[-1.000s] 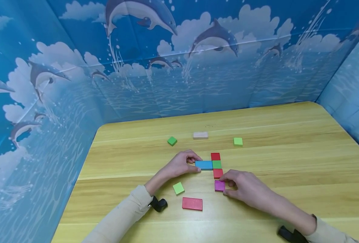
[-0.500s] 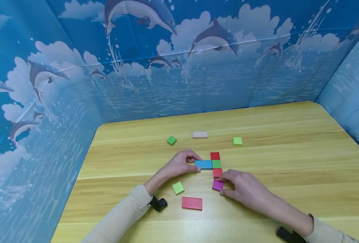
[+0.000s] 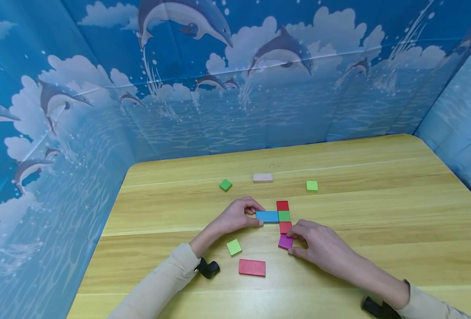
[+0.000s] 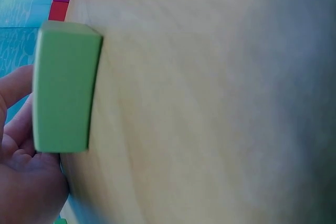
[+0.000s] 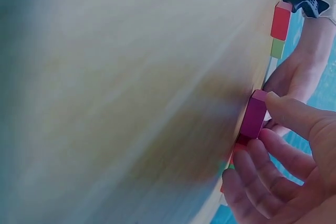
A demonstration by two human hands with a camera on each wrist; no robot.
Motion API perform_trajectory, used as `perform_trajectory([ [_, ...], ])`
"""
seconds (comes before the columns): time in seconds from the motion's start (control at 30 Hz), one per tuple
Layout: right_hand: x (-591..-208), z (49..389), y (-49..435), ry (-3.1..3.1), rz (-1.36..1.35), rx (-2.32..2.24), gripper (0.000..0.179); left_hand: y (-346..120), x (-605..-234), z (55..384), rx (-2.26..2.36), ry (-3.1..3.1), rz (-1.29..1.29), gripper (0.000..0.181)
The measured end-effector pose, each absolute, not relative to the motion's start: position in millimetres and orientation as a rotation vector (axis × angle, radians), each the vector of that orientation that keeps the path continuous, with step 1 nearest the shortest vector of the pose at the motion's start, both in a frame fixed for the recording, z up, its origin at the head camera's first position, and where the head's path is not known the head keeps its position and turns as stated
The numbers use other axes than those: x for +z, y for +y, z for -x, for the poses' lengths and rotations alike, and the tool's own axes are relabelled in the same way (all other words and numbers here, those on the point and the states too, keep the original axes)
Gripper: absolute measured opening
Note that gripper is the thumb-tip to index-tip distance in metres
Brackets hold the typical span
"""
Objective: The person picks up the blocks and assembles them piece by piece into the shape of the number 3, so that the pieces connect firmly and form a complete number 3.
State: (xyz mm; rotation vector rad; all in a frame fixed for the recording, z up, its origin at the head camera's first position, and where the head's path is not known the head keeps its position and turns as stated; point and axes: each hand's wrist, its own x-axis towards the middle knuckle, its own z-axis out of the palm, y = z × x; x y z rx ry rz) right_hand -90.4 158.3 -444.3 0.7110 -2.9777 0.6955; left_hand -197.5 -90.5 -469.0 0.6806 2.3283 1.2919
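In the head view my left hand [image 3: 237, 215] grips the left end of a blue rectangular block [image 3: 268, 216], thumb on the near side and fingers on the far side. Against the blue block's right end lies a green square block [image 3: 284, 215], with one red block [image 3: 282, 205] beyond it and another red block [image 3: 285, 227] on its near side. My right hand [image 3: 319, 243] pinches a purple block [image 3: 285, 242] between thumb and fingers. That block sits slightly turned, its far edge right at the nearer red one; the right wrist view also shows the purple block [image 5: 253, 115] under my thumb.
Near my left wrist lie a light green block [image 3: 234, 247] and a pinkish-red rectangular block [image 3: 252, 268]. Farther back are a green block [image 3: 225, 185], a pale rectangular block [image 3: 263, 178] and another light green block [image 3: 312, 186]. A dolphin-print curtain [image 3: 235, 119] stands behind the wooden table [image 3: 171, 186].
My right hand has shifted the purple block left and away from me, up to the nearer red block, and turned it a little. My left hand has stayed on the blue block.
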Motion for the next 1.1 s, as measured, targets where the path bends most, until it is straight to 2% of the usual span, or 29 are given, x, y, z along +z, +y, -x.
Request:
perform_trajectory([
  [0.4, -439.4, 94.1, 161.4, -3.023, -0.666, 0.801, 0.029, -90.6, -467.3, 196.5, 1.286, 2.331, -0.682, 0.027],
  [0.77, -436.5, 113.6, 172.2, -2.994, -0.677, 1.015, 0.03, -91.0, -465.8, 195.3, 1.277, 2.334, -0.681, 0.028],
  [1.1, -436.3, 131.9, 174.6, -2.915, -0.879, 1.044, 0.029, -89.8, -467.0, 196.4, 1.295, 2.322, -0.686, 0.027],
])
